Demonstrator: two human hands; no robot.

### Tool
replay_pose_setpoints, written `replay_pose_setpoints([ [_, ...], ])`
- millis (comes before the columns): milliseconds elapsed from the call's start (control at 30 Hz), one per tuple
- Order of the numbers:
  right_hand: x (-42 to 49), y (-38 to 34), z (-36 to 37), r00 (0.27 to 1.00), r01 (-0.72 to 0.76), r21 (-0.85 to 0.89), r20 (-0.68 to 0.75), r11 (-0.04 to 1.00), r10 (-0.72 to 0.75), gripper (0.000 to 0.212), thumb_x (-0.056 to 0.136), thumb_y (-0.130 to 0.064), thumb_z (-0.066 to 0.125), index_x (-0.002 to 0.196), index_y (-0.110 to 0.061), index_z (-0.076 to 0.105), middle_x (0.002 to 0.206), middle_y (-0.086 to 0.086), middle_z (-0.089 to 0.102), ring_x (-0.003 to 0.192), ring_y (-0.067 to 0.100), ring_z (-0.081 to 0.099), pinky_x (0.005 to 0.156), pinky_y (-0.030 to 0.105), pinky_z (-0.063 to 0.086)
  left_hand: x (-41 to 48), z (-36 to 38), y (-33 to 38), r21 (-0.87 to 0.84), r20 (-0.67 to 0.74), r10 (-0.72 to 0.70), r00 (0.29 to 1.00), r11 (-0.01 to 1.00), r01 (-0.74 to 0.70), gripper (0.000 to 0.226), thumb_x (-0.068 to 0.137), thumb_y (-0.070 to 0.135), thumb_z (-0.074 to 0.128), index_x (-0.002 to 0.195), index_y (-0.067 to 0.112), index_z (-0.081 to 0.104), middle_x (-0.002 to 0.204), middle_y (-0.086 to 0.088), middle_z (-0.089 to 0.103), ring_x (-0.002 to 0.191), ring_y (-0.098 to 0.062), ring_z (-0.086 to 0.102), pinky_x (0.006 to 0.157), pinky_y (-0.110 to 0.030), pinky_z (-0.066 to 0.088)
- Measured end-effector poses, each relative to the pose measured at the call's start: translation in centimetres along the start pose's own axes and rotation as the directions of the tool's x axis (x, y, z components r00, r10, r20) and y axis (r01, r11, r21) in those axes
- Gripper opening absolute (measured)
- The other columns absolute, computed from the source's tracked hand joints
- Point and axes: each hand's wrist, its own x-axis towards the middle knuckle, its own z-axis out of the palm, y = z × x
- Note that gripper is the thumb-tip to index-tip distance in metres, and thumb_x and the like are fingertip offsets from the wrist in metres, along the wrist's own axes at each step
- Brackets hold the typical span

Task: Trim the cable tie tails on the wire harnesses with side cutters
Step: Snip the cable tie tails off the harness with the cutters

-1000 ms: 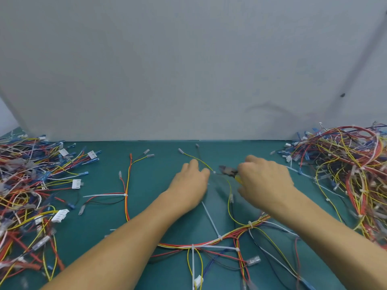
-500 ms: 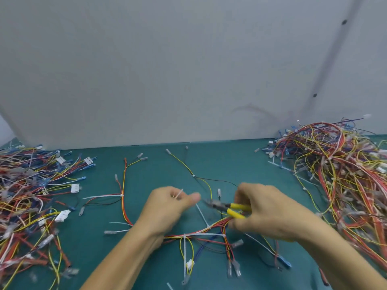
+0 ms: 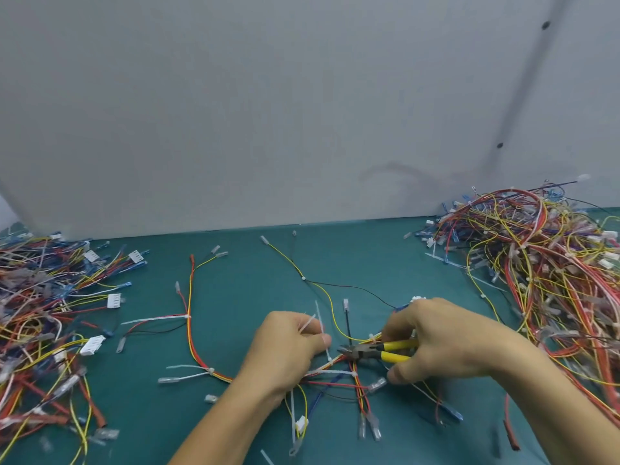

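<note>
Yellow-handled side cutters (image 3: pixel 375 352) have dropped from the far yellow-black branch to the main harness (image 3: pixel 201 347) trunk. Right hand (image 3: pixel 446 344) is clamped on the handles, nose just beside an upright tie tail (image 3: pixel 320 322). Left hand (image 3: pixel 288 347) is curled round a white strip (image 3: pixel 307 323), thumb by that tail. Far tie looks done. Other tails nearby are still long. Wire piles (image 3: pixel 543 263) crowd both counter (image 3: pixel 241 290) ends.

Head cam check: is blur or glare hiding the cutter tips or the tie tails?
Head view: even light, no glare; side cutters in the right hand and the tie tail pinched by the left hand read clearly. Head view, bottom corners: soft, wires there smear.
</note>
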Motion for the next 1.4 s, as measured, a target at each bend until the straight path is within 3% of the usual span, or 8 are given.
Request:
replay_pose_setpoints([
  [100,0.2,0.1,0.2,1.0,0.021,0.018,-0.011,1.0,-0.02,0.044,0.064,-0.057,0.072,0.103,-0.036,0.068,0.085,-0.008,0.066,0.081,0.005,0.056,0.073,0.033,0.054,-0.1,-0.2,-0.1,0.172,-0.055,0.147,0.988,0.976,-0.136,0.006,0.081,0.022,0.071,0.075,0.019,0.072,0.074,0.006,0.072,0.08,-0.014,0.065,0.076,-0.026,0.049],
  [200,0.5,0.1,0.4,0.998,0.062,0.028,-0.027,0.998,-0.061,0.039,0.065,-0.055,0.071,0.1,-0.04,0.069,0.083,-0.007,0.067,0.075,0.005,0.056,0.065,0.026,0.051,-0.2,-0.5,-0.3,0.158,-0.06,0.248,0.967,0.959,-0.236,0.01,0.082,0.019,0.071,0.074,0.023,0.073,0.077,0.015,0.072,0.08,-0.003,0.065,0.079,-0.021,0.048],
  [300,0.8,0.2,0.5,0.995,0.079,-0.007,-0.055,0.997,-0.079,0.036,0.065,-0.054,0.07,0.098,-0.04,0.069,0.082,-0.007,0.067,0.072,0.005,0.056,0.058,0.022,0.045,-0.1,-0.8,-0.6,0.048,-0.039,0.244,0.969,0.969,-0.242,0.014,0.083,0.014,0.071,0.074,0.024,0.074,0.079,0.019,0.072,0.083,0.0,0.066,0.08,-0.02,0.049],
  [400,1.0,0.3,0.5,0.994,0.085,-0.013,-0.063,0.996,-0.085,0.036,0.066,-0.053,0.07,0.099,-0.037,0.07,0.083,-0.009,0.067,0.075,0.005,0.057,0.061,0.024,0.048,-0.2,-0.8,-0.7,0.018,-0.024,0.255,0.967,0.967,-0.254,0.013,0.083,0.013,0.07,0.076,0.024,0.075,0.08,0.017,0.073,0.084,-0.002,0.066,0.082,-0.021,0.049],
  [700,1.4,0.3,-0.3,0.991,0.132,-0.026,-0.016,0.991,-0.133,0.034,0.067,-0.051,0.071,0.098,-0.036,0.07,0.087,-0.008,0.069,0.078,0.007,0.057,0.069,0.031,0.053,-0.2,-0.8,-0.8,0.026,-0.025,0.273,0.962,0.962,-0.272,0.016,0.083,0.012,0.07,0.076,0.025,0.074,0.08,0.018,0.072,0.082,0.001,0.065,0.077,-0.013,0.046],
  [867,2.0,0.1,-0.1,0.987,0.161,-0.046,0.003,0.986,-0.161,0.031,0.068,-0.049,0.071,0.096,-0.035,0.07,0.086,-0.005,0.068,0.078,0.01,0.058,0.069,0.035,0.053,-0.2,-0.8,-0.8,0.015,-0.02,0.266,0.964,0.964,-0.266,0.014,0.083,0.012,0.071,0.077,0.024,0.075,0.079,0.016,0.073,0.083,0.0,0.065,0.078,-0.014,0.047],
  [1167,2.3,0.4,-0.2,0.979,0.205,-0.064,0.003,0.977,-0.205,0.028,0.07,-0.044,0.072,0.096,-0.036,0.069,0.084,-0.006,0.067,0.075,0.008,0.056,0.068,0.031,0.051,-0.2,-0.8,-0.9,0.032,-0.018,0.268,0.963,0.963,-0.268,0.012,0.083,0.013,0.07,0.078,0.023,0.075,0.079,0.018,0.072,0.084,0.001,0.065,0.079,-0.015,0.047],
  [1400,2.3,0.1,0.0,0.964,0.261,-0.153,-0.006,0.953,-0.265,0.022,0.073,-0.043,0.066,0.088,-0.026,0.066,0.08,0.002,0.063,0.074,0.014,0.053,0.065,0.036,0.048,-0.1,-0.7,-0.9,0.062,-0.024,0.281,0.96,0.958,-0.279,0.01,0.083,0.014,0.07,0.078,0.021,0.075,0.078,0.017,0.072,0.082,0.0,0.064,0.08,-0.017,0.048],
])
